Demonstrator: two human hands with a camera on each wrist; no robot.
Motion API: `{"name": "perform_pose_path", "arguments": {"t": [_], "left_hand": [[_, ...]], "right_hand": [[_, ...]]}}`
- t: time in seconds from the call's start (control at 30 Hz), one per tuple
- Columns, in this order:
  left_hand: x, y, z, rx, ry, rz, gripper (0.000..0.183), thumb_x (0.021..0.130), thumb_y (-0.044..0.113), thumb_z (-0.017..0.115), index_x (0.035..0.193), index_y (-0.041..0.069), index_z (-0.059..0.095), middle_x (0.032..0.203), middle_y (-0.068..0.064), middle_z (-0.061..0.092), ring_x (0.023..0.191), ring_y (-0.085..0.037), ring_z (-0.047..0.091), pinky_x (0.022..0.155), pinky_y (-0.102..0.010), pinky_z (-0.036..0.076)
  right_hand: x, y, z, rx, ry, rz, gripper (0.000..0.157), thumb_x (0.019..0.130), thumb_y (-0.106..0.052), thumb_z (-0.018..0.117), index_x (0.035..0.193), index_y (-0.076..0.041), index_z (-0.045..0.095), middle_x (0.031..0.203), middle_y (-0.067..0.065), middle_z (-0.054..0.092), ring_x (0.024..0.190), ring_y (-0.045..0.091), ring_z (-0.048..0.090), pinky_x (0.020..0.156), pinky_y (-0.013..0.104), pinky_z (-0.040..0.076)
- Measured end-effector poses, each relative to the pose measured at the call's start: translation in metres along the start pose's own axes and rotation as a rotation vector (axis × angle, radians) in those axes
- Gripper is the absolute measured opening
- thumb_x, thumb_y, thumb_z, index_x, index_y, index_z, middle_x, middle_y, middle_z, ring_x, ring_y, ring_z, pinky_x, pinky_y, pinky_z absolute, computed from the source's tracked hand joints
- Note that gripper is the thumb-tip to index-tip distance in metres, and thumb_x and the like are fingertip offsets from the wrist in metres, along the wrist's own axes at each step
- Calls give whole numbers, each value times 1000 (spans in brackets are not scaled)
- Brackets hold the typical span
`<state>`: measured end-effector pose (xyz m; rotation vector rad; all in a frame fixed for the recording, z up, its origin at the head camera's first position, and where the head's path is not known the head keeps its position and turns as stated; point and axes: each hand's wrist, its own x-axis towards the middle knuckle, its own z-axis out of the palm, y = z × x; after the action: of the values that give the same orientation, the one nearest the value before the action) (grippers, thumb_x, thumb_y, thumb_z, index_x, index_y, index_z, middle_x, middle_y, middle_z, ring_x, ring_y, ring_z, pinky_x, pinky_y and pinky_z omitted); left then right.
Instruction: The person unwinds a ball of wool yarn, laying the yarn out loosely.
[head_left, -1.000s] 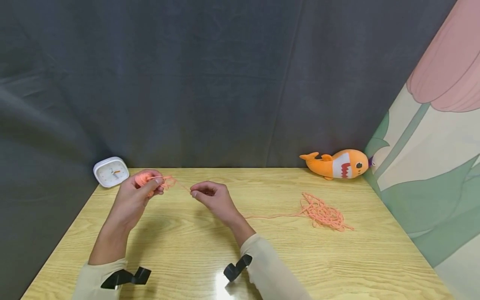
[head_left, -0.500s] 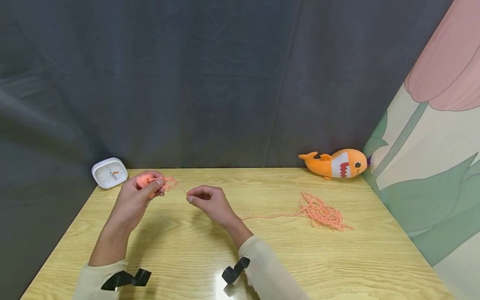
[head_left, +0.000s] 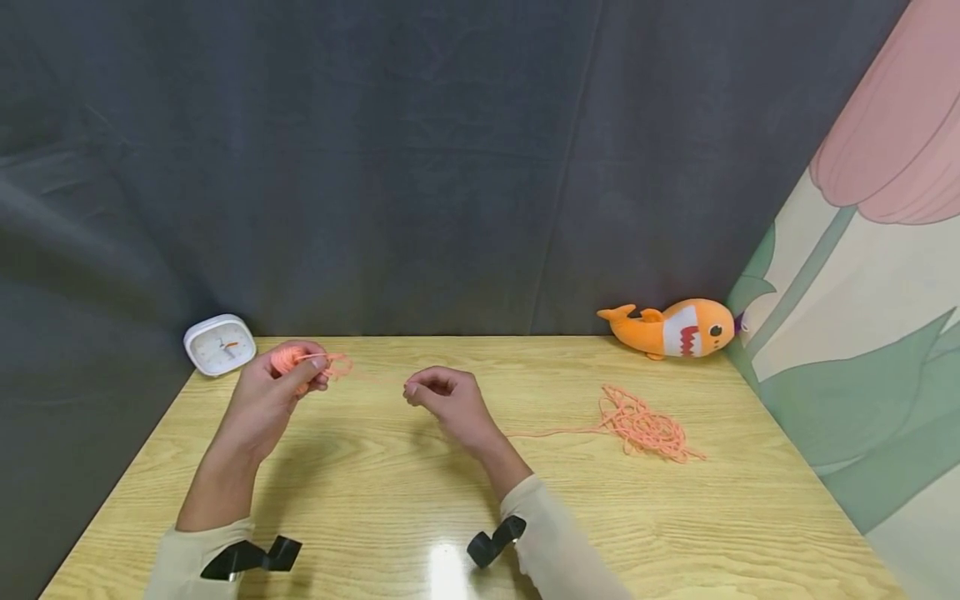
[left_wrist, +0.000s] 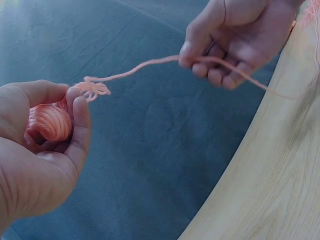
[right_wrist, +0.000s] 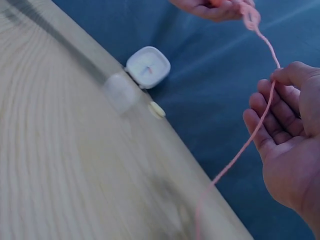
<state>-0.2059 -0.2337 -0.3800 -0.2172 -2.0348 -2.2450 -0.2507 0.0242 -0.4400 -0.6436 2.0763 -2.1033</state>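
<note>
A small ball of salmon-pink yarn (left_wrist: 51,122) sits in my left hand (head_left: 264,396), with the thumb and fingertips pinching it. Short loops of yarn (left_wrist: 95,90) stick out past those fingertips. From there a single strand (left_wrist: 145,65) runs across to my right hand (head_left: 453,408), which pinches it between thumb and forefinger. Past the right hand the strand hangs down over the palm in the right wrist view, then trails along the table to a loose tangle of yarn (head_left: 647,425) on the right side.
A white clock (head_left: 220,344) stands at the table's back left corner. An orange plush shark (head_left: 675,329) lies at the back right. Behind the wooden table (head_left: 675,525) hangs a dark cloth (head_left: 450,167). A pale oval object (right_wrist: 157,109) shows near the clock.
My right hand dips slightly toward the left, then moves back out to the right, widening the gap between the hands. The left hand stays nearly still with the ball.
</note>
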Motion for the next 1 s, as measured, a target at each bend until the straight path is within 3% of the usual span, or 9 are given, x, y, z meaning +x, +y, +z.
{"name": "perform_pose_path", "arguments": {"t": [0.13,0.4,0.57,1.0], "left_hand": [[-1,1,-2,-14,3,7,4,99,11,69,101,14,70,90,7,68,77,-4,67,76,-16,59],[0,3,-2,23,9,3,1,100,14,68,101,13,69,86,9,67,77,-5,65,77,-17,56],[-1,2,-3,-17,1,16,4,99,11,69,103,10,69,88,7,68,77,-4,66,76,-17,59],[0,0,-1,-17,-3,25,4,99,10,69,99,14,70,86,8,69,76,-3,67,74,-16,58]], "right_hand": [[-7,-8,-18,-10,34,-18,21,99,-15,70,106,5,72,90,-5,71,88,10,67,86,25,59],[-22,-19,-58,-41,86,-62,24,100,-17,68,107,6,70,91,-7,72,88,10,68,85,25,57],[-30,-24,-78,-54,123,-71,23,100,-18,69,105,4,70,91,-6,72,88,11,68,87,26,58],[-45,-34,-110,-126,176,-85,22,101,-16,68,107,5,70,92,-7,73,90,11,69,92,26,57]]}}
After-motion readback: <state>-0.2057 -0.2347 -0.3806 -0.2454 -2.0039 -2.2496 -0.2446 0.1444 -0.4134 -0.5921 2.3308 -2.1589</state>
